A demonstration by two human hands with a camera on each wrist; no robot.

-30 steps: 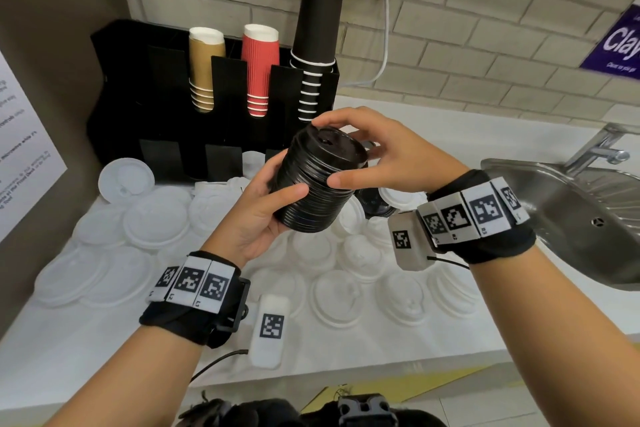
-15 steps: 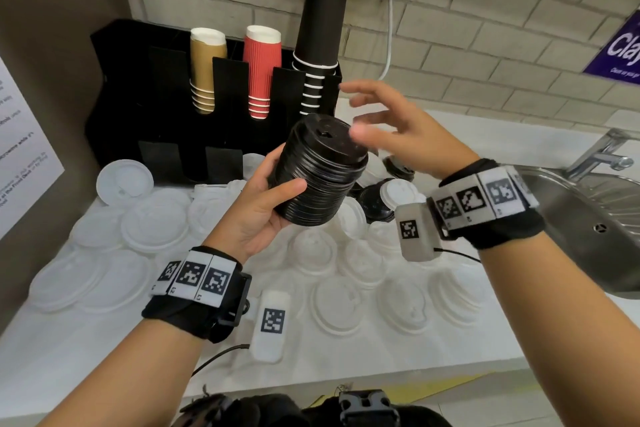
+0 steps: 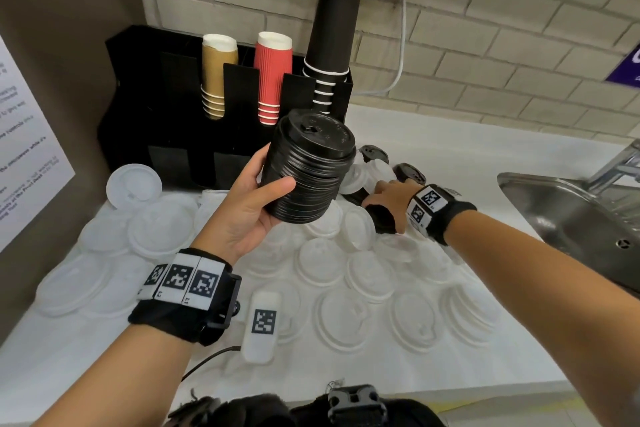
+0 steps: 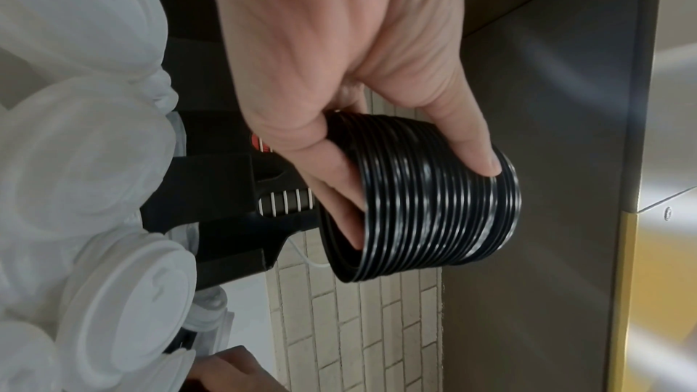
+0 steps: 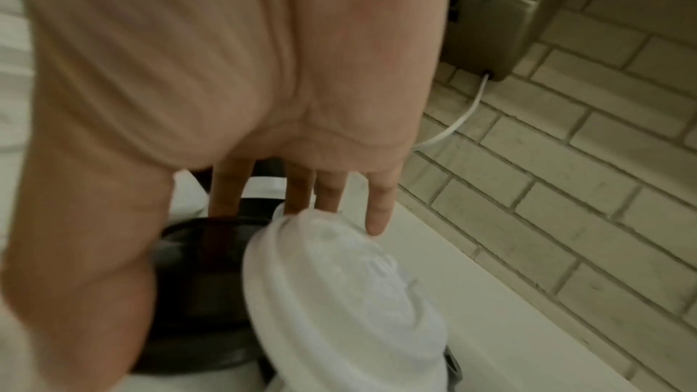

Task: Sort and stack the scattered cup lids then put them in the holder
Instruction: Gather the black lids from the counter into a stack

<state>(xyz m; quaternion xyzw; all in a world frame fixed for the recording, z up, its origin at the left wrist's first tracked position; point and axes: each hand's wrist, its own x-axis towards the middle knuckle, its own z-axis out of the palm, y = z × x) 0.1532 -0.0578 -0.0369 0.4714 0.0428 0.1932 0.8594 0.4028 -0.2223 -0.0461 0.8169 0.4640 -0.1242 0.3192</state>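
Your left hand [image 3: 242,215] grips the black lid stack [image 3: 308,166]; your right hand [image 3: 389,199], fingers extended, sits right on the loose black lid [image 3: 379,218], down-right of the stack.

Black lid stack [image 3: 308,168] glossy ribbed plastic; white lids [image 3: 349,322] matt translucent plastic; sink [image 3: 568,215] brushed metal.

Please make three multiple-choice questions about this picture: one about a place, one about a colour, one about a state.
1. Where is the black lid stack?
A. in the left hand
B. in the sink
C. in the holder

2. What colour is the middle cup stack in the holder?
A. blue
B. red
C. green

3. How is the right hand?
A. resting in the sink
B. gripping the stack
C. reaching down to the lids on the counter

Answers:
1 A, the left hand grips it.
2 B, its ribbed sleeve is red.
3 C, its fingers are among the lids.
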